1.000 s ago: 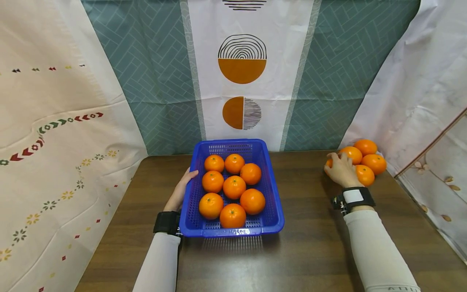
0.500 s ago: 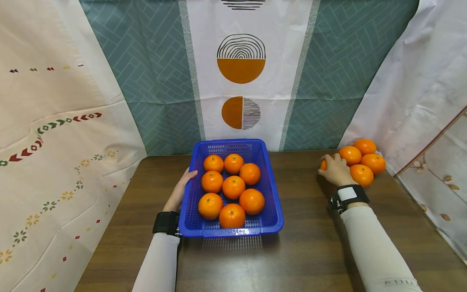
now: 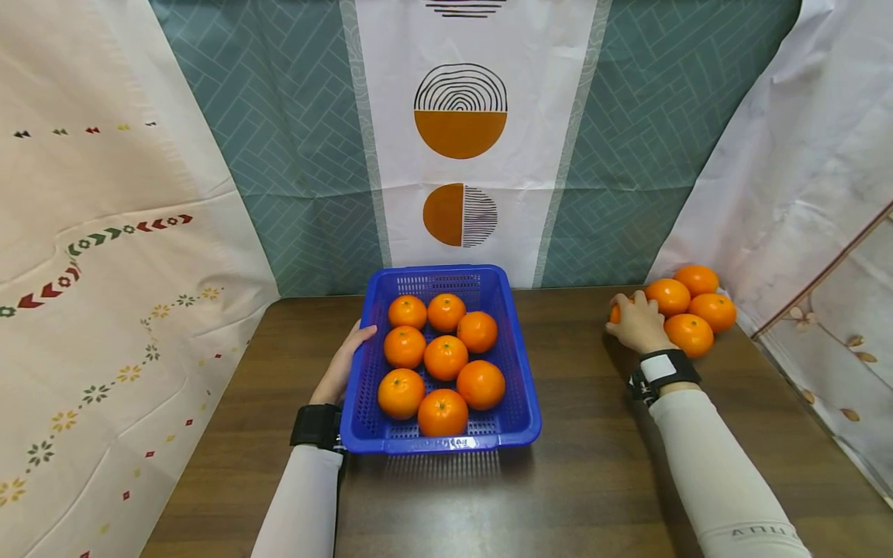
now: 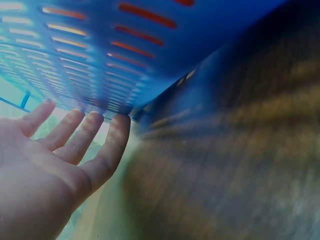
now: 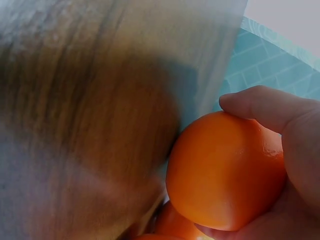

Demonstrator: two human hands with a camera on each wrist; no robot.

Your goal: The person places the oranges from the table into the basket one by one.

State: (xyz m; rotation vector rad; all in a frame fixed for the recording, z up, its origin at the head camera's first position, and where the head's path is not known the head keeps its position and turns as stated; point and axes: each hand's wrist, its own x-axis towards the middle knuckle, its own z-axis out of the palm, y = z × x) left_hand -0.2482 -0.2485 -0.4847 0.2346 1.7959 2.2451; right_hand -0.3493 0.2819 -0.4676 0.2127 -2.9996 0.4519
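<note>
A blue plastic basket (image 3: 530, 387) with slotted walls stands mid-table and holds several oranges (image 3: 446, 357). My left hand (image 3: 346, 360) is at its left side, with the fingertips by the rim. In the left wrist view the fingers (image 4: 112, 145) are extended, their tips against the slotted wall. Over on the right, my right hand (image 3: 638, 324) grips an orange (image 5: 225, 170), thumb on one side and palm on the other. Most of that orange is hidden under the hand in the head view. Several more oranges (image 3: 689, 335) are clustered just right of the hand.
The brown wooden table (image 3: 446, 511) meets a patterned cloth backdrop (image 3: 307, 155) behind the basket. Pale cloth (image 3: 788, 232) hangs along the right edge, close to the loose oranges. Another patterned cloth (image 3: 139, 349) borders the left edge.
My right hand has shifted slightly left with the orange, apart from the cluster, and has nearly stopped in the last half second. The left hand and basket have kept their places.
</note>
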